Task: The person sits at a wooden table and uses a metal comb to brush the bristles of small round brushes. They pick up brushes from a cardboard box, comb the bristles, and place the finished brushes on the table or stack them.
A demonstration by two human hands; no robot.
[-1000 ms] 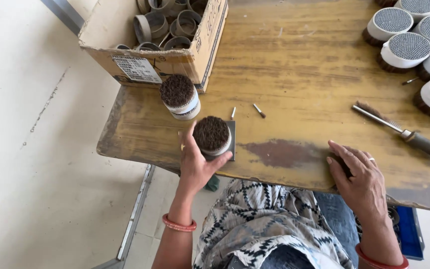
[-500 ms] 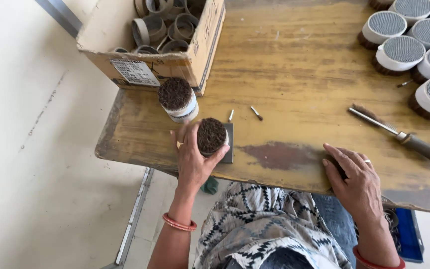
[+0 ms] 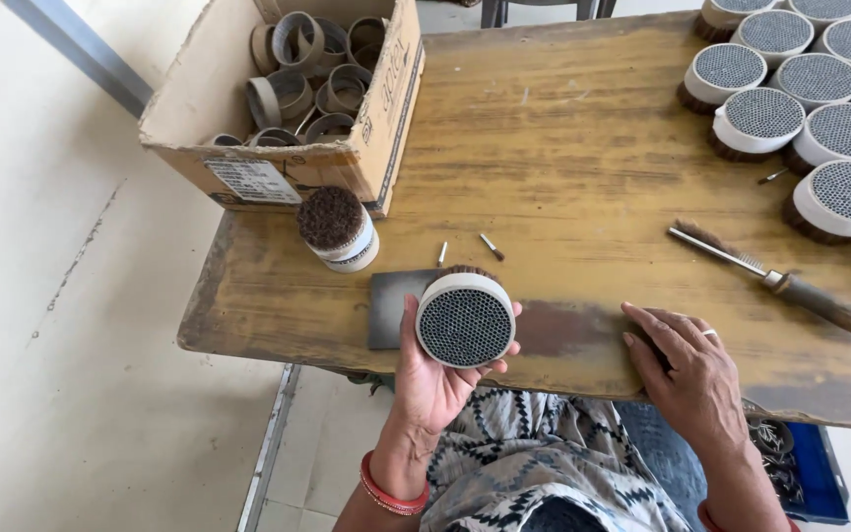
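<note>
Left hand [image 3: 435, 369] cups a round bundle [image 3: 465, 320] in a white band, its grey honeycomb-dotted flat face turned up toward the camera; fingers wrap the rim, thumb on the left edge. The bundle is held just above the near table edge, over a dark square plate [image 3: 391, 307] lying flat on the wooden table [image 3: 563, 148].

Right hand [image 3: 687, 369] rests palm down on the table near the front edge, fingers spread, gripping nothing.

Second bundle [image 3: 337, 227] stands upright, brown bristle end up, just in front of the cardboard box [image 3: 371, 148]. The box holds loose cardboard rings; a white rectangular label sits on its near side wall.

Finished bundles [image 3: 800, 89] are grouped at the far right. A wire brush [image 3: 780, 281] with a wooden handle lies nearby.
</note>
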